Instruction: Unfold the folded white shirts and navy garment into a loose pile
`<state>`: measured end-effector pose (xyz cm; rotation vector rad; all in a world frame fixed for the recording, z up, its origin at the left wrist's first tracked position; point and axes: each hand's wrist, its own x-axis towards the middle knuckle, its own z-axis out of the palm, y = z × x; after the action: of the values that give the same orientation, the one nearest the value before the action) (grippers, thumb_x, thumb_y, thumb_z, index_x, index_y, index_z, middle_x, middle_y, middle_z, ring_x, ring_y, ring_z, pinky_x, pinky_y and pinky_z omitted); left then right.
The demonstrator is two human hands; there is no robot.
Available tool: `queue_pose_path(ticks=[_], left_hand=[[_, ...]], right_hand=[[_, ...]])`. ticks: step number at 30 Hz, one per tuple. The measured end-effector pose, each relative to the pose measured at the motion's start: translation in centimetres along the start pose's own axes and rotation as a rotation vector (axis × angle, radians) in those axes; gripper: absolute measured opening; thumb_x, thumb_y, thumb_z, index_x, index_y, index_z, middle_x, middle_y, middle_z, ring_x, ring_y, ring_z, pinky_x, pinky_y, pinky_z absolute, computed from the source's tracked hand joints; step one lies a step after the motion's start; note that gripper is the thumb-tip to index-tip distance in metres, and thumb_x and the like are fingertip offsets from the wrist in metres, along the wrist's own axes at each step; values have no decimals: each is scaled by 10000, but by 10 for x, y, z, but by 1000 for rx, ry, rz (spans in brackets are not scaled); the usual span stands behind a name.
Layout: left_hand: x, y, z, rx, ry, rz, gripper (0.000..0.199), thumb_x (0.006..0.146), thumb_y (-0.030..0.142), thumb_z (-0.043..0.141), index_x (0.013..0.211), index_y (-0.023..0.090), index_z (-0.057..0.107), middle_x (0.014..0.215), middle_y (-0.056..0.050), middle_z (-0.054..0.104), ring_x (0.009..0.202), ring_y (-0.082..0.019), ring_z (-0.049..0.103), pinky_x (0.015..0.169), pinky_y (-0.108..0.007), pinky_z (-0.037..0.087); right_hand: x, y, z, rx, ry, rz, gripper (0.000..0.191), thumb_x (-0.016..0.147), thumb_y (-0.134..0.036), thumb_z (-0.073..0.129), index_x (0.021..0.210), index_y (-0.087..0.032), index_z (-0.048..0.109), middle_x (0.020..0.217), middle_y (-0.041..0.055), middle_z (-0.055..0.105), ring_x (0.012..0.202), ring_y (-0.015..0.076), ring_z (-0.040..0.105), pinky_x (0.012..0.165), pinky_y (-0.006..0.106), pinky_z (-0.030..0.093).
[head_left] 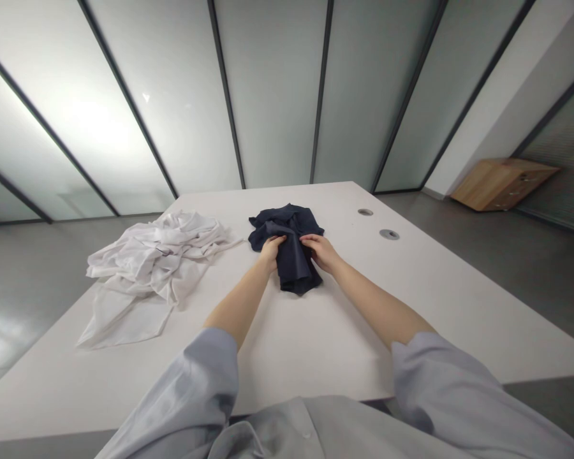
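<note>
Where the dark blue cloth (287,245) lies bunched mid-counter (316,331), the left hand (271,250) and right hand (320,250) each pinch its folds, fingertips buried in fabric. White cloth (148,271) sprawls crumpled just to the left.

Two bare forearms, uncovered from elbow to wrist, ending in a bare left hand (271,250) and a bare right hand (321,250). Pale grey-blue shirt (287,427) of thin, smooth cloth, creased; loose sleeves pushed up to the elbows, bunched there. Below the sleeves, a shirt front with folded collar or placket.
</note>
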<state>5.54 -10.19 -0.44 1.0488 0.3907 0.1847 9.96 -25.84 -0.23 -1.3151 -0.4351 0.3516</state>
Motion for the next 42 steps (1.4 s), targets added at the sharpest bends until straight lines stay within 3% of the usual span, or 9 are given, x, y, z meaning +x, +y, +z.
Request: queue_pose_path(ticks=[3,8,13,17,21,26,34,38,42], left_hand=[[5,11,-24,98,142,82,390,680,168,729,1044,200,591,735,-9,675,648,-163,668,682,-311,560],[2,49,-73,454,122,109,231,637,132,685,833,208,589,608,32,605,544,-140,600,593,-271,499],[-14,89,-122,675,134,85,189,577,139,713,717,194,598,510,45,550,454,-123,513,500,-241,403],[-32,112,-145,1013,-136,-71,175,552,259,777,659,180,664,604,-6,635,572,-151,579,542,-245,420],[-37,127,-146,1228,-318,-147,247,595,409,772,665,182,708,566,-22,621,540,-151,546,512,-245,397],[-16,118,-128,1330,42,289,255,670,444,699,683,191,671,620,-33,657,631,-191,607,606,-263,446],[-10,73,-103,1476,262,148,486,593,426,786,966,160,625,1140,-227,660,1158,-405,582,907,-397,454],[-14,76,-105,1141,109,93,576,496,206,836,1033,202,628,1006,-136,709,1067,-353,635,856,-365,502],[-26,89,-116,956,-166,-221,723,421,170,877,1094,286,641,942,-78,721,942,-330,676,721,-394,553]], right_hand=[[7,-5,-17,-100,172,-15,202,560,-310,695,732,-206,674,720,-9,666,748,178,594,741,307,459],[16,-23,-54,-271,379,-3,159,584,-258,597,708,-198,677,744,16,694,788,197,617,740,299,471],[14,-42,-91,-460,309,95,172,600,-217,586,716,-178,707,820,52,729,868,230,649,780,308,492],[-3,-53,-110,-738,22,155,137,658,-230,635,736,-184,738,862,56,739,901,224,649,836,302,485],[-13,-63,-116,-990,-281,315,189,749,-317,672,871,-206,762,912,67,739,832,217,656,774,301,502],[2,-58,-104,-1362,-9,15,311,854,-347,583,1097,-192,699,1125,103,695,1009,245,633,872,319,470],[6,-19,-71,-1479,47,26,425,892,-500,541,1157,-189,654,1174,142,669,1066,290,628,902,365,463],[0,-13,-72,-1500,35,48,370,880,-428,569,1148,-186,650,1093,134,700,1014,302,651,871,381,482],[-6,-19,-82,-1367,-89,82,408,782,-276,665,1184,-203,651,1173,105,683,1060,286,635,907,363,483]])
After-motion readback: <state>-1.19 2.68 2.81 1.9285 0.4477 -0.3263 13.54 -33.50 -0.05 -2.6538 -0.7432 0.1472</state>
